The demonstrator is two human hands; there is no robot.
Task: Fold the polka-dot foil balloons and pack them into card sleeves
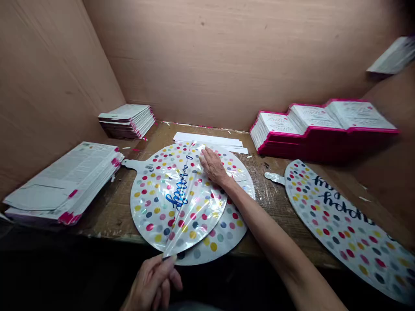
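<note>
Your left hand [155,278] pinched the upper dotted balloon [181,216]; beyond it, your right hand [214,166] lay nearly flat on top, grasping nothing.

L fingers [168,268] at near edge of dotted balloon [179,196], w/ R fingers [209,160] atop

Head-worn view, facing forward and down, near both hands [152,280] [214,166]

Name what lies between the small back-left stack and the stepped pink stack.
White strips and small scraps lie there on the brown tabletop, in the head view.
</note>
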